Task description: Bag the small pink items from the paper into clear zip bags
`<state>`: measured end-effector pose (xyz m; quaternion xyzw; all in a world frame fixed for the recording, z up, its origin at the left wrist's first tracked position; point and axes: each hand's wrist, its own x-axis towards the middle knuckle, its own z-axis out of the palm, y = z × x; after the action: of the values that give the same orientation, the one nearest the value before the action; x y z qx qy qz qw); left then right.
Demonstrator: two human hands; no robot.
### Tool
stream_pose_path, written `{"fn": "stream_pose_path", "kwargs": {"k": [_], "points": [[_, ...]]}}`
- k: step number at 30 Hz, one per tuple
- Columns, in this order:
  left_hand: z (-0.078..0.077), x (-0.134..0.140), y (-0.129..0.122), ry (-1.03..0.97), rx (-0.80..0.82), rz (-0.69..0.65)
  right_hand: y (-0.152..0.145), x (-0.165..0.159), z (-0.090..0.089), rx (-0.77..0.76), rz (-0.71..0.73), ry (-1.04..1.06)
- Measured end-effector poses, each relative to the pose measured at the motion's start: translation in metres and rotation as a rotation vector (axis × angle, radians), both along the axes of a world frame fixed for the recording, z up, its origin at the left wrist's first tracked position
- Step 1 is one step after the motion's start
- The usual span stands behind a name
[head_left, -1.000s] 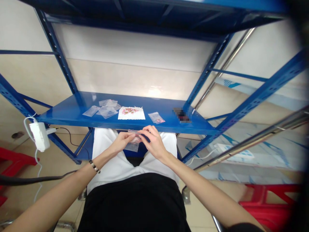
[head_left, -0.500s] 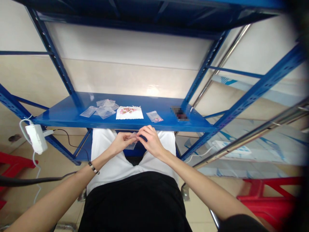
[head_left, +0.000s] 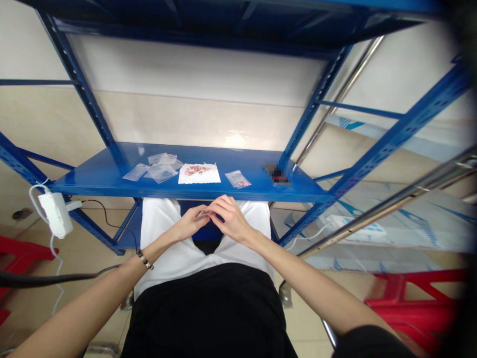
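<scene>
Pinching a small clear bag [head_left: 203, 216] between both sets of fingertips at frame centre, the left hand [head_left: 188, 224] and right hand [head_left: 231, 220] meet over the lap, just below the blue shelf [head_left: 108, 175] where spare bags [head_left: 158, 168] and a beaded sheet [head_left: 198, 174] lie within reach.

Shelf [head_left: 112, 174]: painted blue metal, glossy, light glare near its rear edge. Loose bags [head_left: 156, 169] towards its left end: clear, thin plastic film, shiny. White sheet [head_left: 199, 174] at front edge: matt, paper-like. Small bag [head_left: 204, 216] pinched between left hand [head_left: 190, 223] and right hand [head_left: 231, 219]: clear plastic. Bracelet [head_left: 144, 259]: beaded. Rails [head_left: 391, 204]: bare polished metal.
</scene>
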<state>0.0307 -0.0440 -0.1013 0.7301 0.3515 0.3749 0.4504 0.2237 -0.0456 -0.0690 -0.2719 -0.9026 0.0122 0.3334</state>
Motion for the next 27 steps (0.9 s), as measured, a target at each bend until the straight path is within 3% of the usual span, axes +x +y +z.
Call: {"fn": "stream_pose_path", "kwargs": {"k": [9,14,20,27], "points": [[0.005,-0.002,-0.005,0.151,0.184,0.040,-0.002,0.000,-0.001,0.028,0.114,0.030],[0.007,-0.009,-0.005,0.329,0.406,0.114,-0.002,-0.002,-0.007,0.049,0.204,0.042],[0.017,-0.021,-0.005,0.540,0.571,0.122,-0.007,-0.006,-0.008,0.076,0.231,-0.170],[0.012,-0.013,-0.006,0.730,0.699,0.105,-0.016,-0.010,-0.007,0.047,0.147,-0.463]]}}
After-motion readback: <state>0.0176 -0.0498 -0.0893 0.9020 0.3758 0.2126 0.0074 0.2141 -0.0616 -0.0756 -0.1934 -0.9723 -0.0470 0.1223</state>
